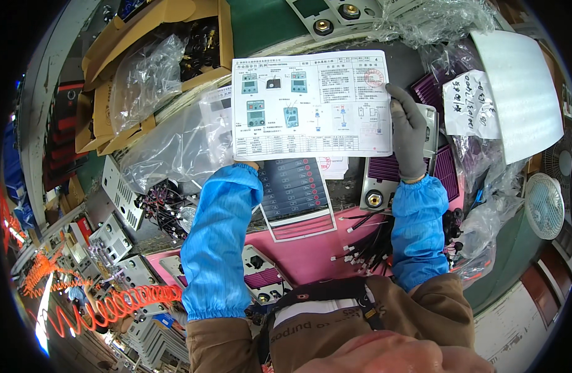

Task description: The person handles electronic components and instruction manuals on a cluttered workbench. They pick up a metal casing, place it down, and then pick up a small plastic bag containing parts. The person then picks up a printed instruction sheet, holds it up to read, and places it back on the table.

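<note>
Grey-gloved fingers [402,102] of the right hand [409,133] pinch the right edge of a white printed instruction sheet with small coloured device pictures [311,102], held up flat over the table [298,248]. Left hand [247,165] is behind the sheet's lower left corner; only a sliver shows, grip likely but unconfirmed. Blue sleeve covers [220,239] on both forearms. Step judged: reading the sheet. Beneath: grey metal panel with brass socket [376,186], dark ribbed label strip [295,189], loose black wire leads [366,245]. Clear plastic bags [174,146] blur what lies under them.
</note>
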